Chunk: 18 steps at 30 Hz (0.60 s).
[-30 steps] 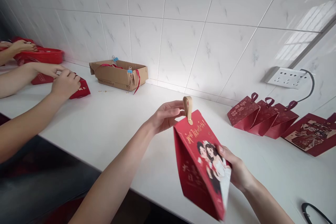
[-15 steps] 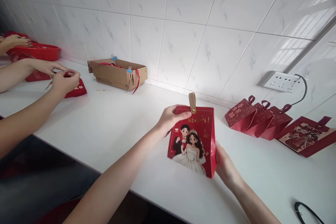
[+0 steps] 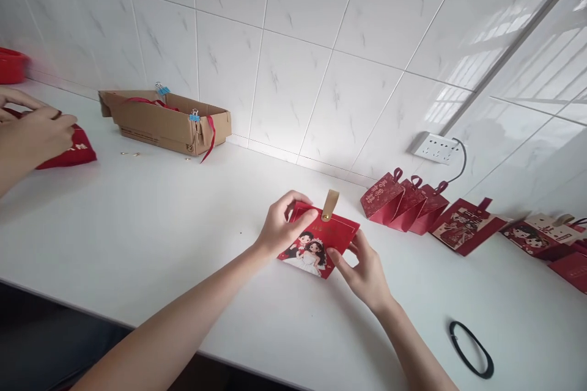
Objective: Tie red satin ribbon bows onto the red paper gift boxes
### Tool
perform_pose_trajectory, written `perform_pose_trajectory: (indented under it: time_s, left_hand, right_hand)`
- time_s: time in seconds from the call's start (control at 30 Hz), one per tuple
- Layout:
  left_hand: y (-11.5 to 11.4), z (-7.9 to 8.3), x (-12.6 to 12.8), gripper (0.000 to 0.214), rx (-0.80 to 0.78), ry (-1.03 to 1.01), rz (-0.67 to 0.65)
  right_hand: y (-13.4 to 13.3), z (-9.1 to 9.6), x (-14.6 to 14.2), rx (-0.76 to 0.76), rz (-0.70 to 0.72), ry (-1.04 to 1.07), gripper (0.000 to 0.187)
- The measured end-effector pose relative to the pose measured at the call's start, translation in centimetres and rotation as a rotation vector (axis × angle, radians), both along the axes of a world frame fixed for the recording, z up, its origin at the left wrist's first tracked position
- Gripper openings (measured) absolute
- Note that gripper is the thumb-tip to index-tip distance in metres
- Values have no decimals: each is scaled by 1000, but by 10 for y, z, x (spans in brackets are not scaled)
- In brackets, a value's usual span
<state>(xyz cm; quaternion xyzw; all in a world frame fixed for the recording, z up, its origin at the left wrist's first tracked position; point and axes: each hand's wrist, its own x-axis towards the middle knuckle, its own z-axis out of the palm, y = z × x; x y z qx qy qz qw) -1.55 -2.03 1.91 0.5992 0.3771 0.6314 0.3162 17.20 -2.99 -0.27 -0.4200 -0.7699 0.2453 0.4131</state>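
Red box clamped between two hands, low over the counter.
The red box leans back, its printed couple facing the wearer, at the middle of the counter; whether its base touches down I cannot tell; a tan strap rises from its top edge; the left hand has its grip closed on the upper left edge, thumb across the front; the right hand has its grip closed on the right edge, thumb on the front; to the right stand red boxes with loops, a black ring lying nearer; to the left sit a cardboard box and, farther, a co-worker's hand at a red item.
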Motion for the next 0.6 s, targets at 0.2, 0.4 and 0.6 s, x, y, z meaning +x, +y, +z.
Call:
perform_pose_trajectory:
  time_s: [0.2, 0.4, 0.6]
  left_hand:
    - [11, -13, -5, 22, 105, 145, 295]
    - [11, -34, 3, 20, 491, 764, 83]
    - [12, -38, 3, 21, 334, 823, 89]
  right_hand:
    - [40, 13, 23, 95, -567, 67, 48]
    - [95, 13, 38, -62, -853, -245, 50]
    - [110, -18, 33, -242, -863, -357, 68]
